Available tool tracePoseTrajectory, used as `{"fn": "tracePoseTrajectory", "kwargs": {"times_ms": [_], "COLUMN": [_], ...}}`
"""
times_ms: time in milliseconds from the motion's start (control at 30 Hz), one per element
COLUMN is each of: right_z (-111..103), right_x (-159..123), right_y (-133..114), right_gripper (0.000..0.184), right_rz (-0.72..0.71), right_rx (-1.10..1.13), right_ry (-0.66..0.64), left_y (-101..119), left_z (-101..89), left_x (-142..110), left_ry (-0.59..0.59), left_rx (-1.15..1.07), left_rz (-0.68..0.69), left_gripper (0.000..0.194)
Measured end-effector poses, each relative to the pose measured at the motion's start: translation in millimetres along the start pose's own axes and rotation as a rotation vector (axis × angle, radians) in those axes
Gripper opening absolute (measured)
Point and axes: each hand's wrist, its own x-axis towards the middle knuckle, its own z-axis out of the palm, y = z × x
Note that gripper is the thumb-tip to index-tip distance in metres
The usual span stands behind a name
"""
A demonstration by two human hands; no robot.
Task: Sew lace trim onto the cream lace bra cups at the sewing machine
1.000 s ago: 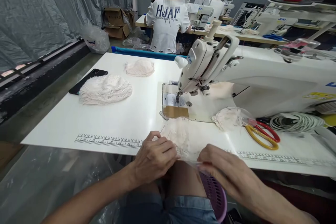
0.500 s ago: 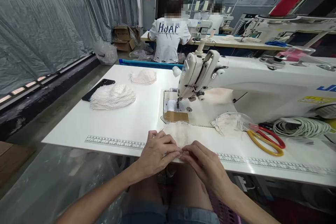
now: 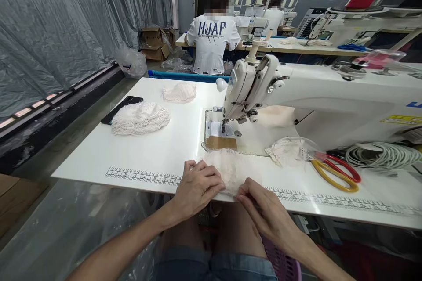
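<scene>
A thin off-white piece of fabric (image 3: 231,167) lies at the table's front edge, just below the sewing machine (image 3: 244,92). My left hand (image 3: 199,186) is closed on its left side, with fingers pressed together on the cloth. My right hand (image 3: 260,199) pinches the near right edge of the same cloth between thumb and forefinger. The machine's needle and presser foot (image 3: 223,127) stand just beyond the fabric, with no cloth seen under them. A brown patch (image 3: 220,142) lies between the foot and the fabric.
At the left lie a stack of lace-edged pieces (image 3: 141,118), a dark phone (image 3: 114,114) and a smaller pale pile (image 3: 180,92). On the right are scissors (image 3: 336,175), a coiled cable (image 3: 382,156) and a bundled lace piece (image 3: 288,149). A co-worker (image 3: 212,39) sits ahead.
My right hand has moved right along the near edge of the fabric, away from my left hand. More of the cloth now shows between them. The view has tipped slightly.
</scene>
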Motion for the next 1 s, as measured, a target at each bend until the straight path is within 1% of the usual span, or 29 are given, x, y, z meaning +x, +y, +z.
{"fn": "tracePoseTrajectory", "kwargs": {"times_ms": [133,200,300,433,533,600,700,767,800,867,1000], "right_z": [5,8,11,12,12,12,8,5,3,1,4], "right_x": [2,2,2,5,11,12,7,2,-1,-2,6], "right_y": [3,4,4,2,-3,-5,-8,-7,-7,-6,-4], "right_gripper": [0.011,0.008,0.012,0.012,0.012,0.014,0.015,0.015,0.014,0.014,0.016], "right_rz": [-0.018,-0.046,-0.071,-0.048,-0.053,-0.098,-0.16,-0.168,-0.165,-0.169,-0.196], "right_rx": [0.007,-0.037,-0.117,-0.151,-0.136,-0.085,0.017,0.038,0.03,0.0,-0.032], "right_ry": [0.035,0.056,0.105,0.129,0.137,0.113,-0.015,-0.082,-0.088,-0.06,-0.004], "left_y": [0,0,0,0,0,-1,-2,-4,-4,-5,-3], "left_z": [0.7,0.6,0.3,0.3,0.5,1.0,2.4,3.8,4.4,5.4,5.7], "left_x": [0,-1,-1,-1,-1,-2,-2,-3,-3,-4,-4], "left_ry": [0.016,0.019,0.023,0.017,0.026,0.031,0.034,0.041,0.046,0.054,0.063], "left_rx": [0.032,0.05,0.052,0.035,0.053,0.067,0.076,0.074,0.07,0.059,0.037], "left_rz": [0.012,0.018,0.023,0.017,0.029,0.038,0.051,0.061,0.066,0.069,0.055], "left_gripper": [0.022,0.022,0.022,0.02,0.02,0.019,0.018,0.017,0.017,0.018,0.017]}}
